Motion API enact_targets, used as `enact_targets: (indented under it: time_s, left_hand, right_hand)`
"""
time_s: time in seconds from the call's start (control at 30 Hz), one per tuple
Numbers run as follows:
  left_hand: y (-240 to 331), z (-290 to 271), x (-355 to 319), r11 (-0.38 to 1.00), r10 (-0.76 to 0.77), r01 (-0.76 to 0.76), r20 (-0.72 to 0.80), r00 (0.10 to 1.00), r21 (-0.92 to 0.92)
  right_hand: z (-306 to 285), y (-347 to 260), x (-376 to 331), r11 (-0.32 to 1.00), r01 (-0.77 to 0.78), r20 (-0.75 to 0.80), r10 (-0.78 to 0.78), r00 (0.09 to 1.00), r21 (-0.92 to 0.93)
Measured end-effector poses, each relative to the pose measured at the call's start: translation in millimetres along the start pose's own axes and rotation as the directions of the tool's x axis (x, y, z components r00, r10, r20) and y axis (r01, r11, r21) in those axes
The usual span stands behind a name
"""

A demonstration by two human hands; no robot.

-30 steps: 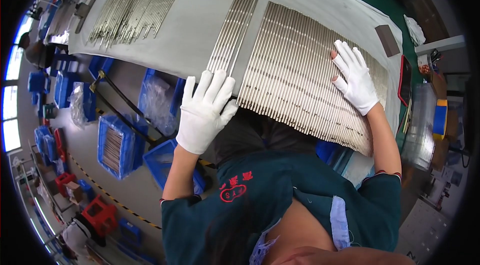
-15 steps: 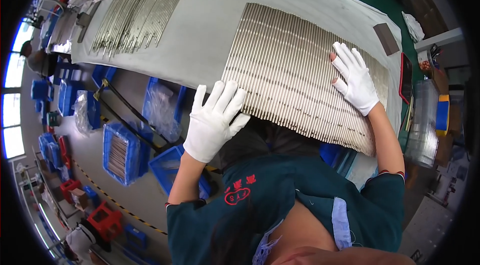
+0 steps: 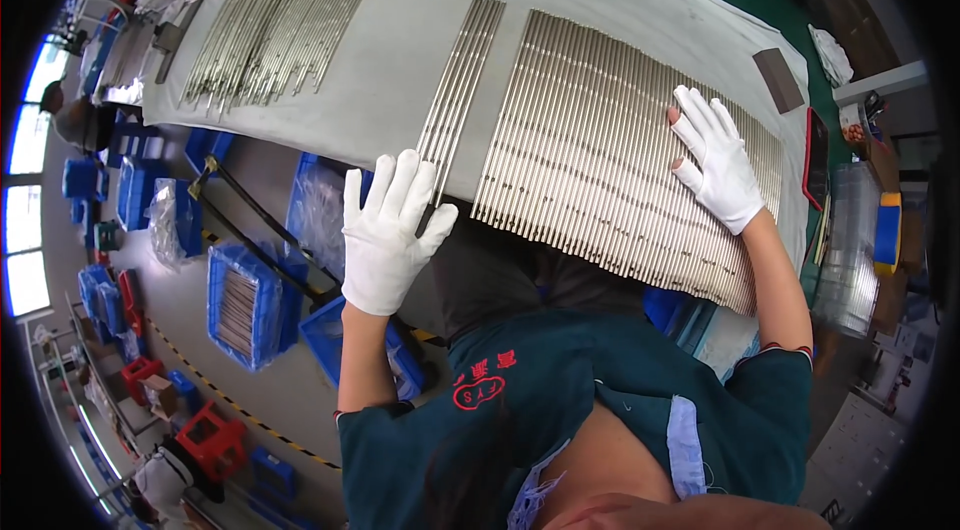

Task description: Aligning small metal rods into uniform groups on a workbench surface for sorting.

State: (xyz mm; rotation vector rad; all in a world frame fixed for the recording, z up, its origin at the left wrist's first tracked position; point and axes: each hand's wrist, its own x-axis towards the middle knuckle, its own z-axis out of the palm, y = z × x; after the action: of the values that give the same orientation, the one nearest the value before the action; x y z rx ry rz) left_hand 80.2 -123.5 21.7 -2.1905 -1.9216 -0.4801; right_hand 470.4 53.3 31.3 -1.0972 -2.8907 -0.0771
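Small bunch of metal rods (image 3: 462,80) is laid on the cloth-covered table (image 3: 405,60), near ends touched by the gloved left hand (image 3: 388,240), fingers stretched out. Just beside it, a way bigger row of rods (image 3: 590,130) is partly covered by the right hand (image 3: 725,175), fingers kinda spread.

Fairly bright, even light falls on the pale grey cloth-covered tabletop (image 3: 370,80), laying bands of glare across the thin silvery metal rods (image 3: 620,150) and leaving little fabric detail on the white-gloved left hand (image 3: 385,240) and right hand (image 3: 722,170). At far left, the white window panes (image 3: 28,248) are blown out with bluish fringes, while the dark trousers (image 3: 500,280) by the tabletop's near edge sink into shadow. The fisheye lens curves the tabletop's edges and darkens to a black rounded border, with small details at left looking soft.
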Motion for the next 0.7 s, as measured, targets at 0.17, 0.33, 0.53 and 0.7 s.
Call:
enact_targets:
  time_s: [0.17, 0.33, 0.53, 0.7]
  left_hand:
    - [9, -1, 3, 0.994, 0.054, -0.05, 0.038, 0.998, -0.099]
    - [32, -7, 9, 0.97, 0.133, -0.129, 0.007, 0.991, -0.207]
    - [30, -8, 7, 0.974, 0.141, -0.136, 0.011, 0.99, -0.181]
    - [7, -4, -6, 0.999, 0.021, -0.02, 0.033, 0.999, -0.043]
  right_hand:
    - [1, 2, -1, 1.0, -0.003, -0.004, 0.003, 1.0, -0.015]
    - [-1, 1, 1, 1.0, 0.01, -0.014, -0.01, 1.0, -0.001]
    - [0, 0, 1, 1.0, 0.018, -0.026, -0.018, 1.0, 0.003]
    - [0, -2, 0, 1.0, 0.001, -0.02, -0.001, 1.0, -0.004]
